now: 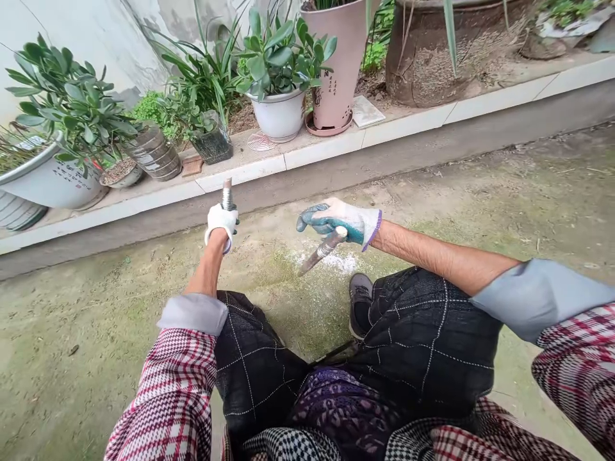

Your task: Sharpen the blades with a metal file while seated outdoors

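My left hand (pixel 221 221), in a white glove, is closed around a short wooden stick (pixel 227 192) wound with wire, its end standing up above the fist. My right hand (pixel 336 219), in a white glove with a blue-green palm and purple cuff, has its fingers stretched out to the left. Just below it a second wire-wound wooden stick (pixel 323 251) slants down to the left, its pale upper end overlapping the glove. The fingers are not wrapped around this stick; whether it touches the palm I cannot tell. White powder (pixel 339 261) lies scattered on the ground beneath.
A low tiled ledge (pixel 327 151) runs across in front, bearing a white pot (pixel 279 115), a tall pink planter (pixel 332 70), a large brown pot (pixel 427 64) and several other potted plants. My shoe (pixel 360 304) rests on the mossy ground (pixel 110 314) between ledge and knees.
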Tool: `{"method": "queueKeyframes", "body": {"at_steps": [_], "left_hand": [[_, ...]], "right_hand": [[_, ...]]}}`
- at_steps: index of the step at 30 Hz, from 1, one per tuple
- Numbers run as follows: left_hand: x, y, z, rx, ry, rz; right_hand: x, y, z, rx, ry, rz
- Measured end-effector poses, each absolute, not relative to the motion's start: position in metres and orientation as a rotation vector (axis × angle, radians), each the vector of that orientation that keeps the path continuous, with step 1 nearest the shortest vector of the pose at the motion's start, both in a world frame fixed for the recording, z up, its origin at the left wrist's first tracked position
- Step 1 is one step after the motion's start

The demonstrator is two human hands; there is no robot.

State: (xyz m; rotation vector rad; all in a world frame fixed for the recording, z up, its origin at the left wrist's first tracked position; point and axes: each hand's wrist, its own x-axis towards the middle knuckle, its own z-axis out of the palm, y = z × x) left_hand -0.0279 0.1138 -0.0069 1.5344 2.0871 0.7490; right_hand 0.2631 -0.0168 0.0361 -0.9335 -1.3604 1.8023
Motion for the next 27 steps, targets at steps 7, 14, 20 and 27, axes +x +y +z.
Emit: {"method": "queueKeyframes", "body": {"at_steps": [7,14,20,27], "left_hand": [[-0.074,0.106,-0.003,1.293,2.156,0.899],[-0.140,0.092,-0.008,0.999,2.282,1.040],[-0.172,0.076,-0.012,0.994,2.324,0.997],[-0.127,0.075,0.001,1.315,2.092,1.043]], "right_hand": [[0.282,-0.030,0.035,-1.002,-1.503,1.807],[0.344,-0.014,0.012,-1.553,-1.761,1.387],[0.386,0.004,-0.020,-2.039,-1.845,1.107],[0.391,0.031,-0.055,-2.274,-2.139,0.683]]}}
